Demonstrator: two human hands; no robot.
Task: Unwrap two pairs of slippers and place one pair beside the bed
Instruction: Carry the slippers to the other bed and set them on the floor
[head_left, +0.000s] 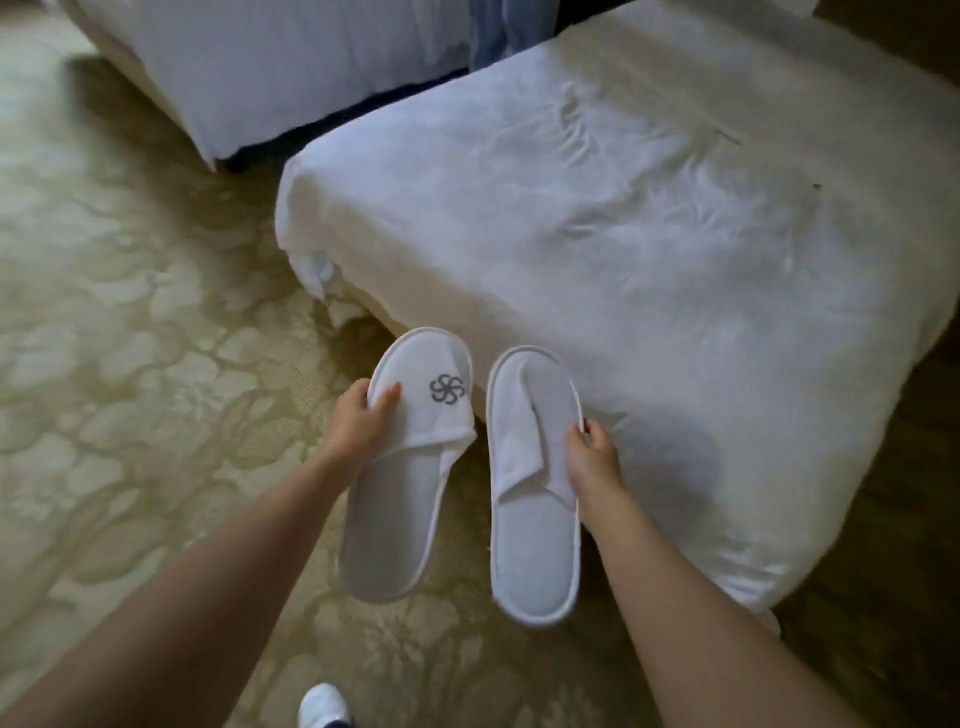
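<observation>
I hold two white unwrapped slippers above the carpet, toes pointing away from me. My left hand (358, 423) grips the left slipper (400, 493) by the left side of its upper, which bears a grey swirl logo. My right hand (592, 457) pinches the right slipper (530, 519) at its right edge; its upper lies partly flattened. Both hang close to the corner of the bed (649, 234), which is covered with a white rumpled sheet. No wrapping shows.
A patterned beige carpet (130, 338) covers the floor to the left and below. A second white bed (270, 67) stands at the back left, with a dark gap between the two. A white shoe tip (322, 706) shows at the bottom edge.
</observation>
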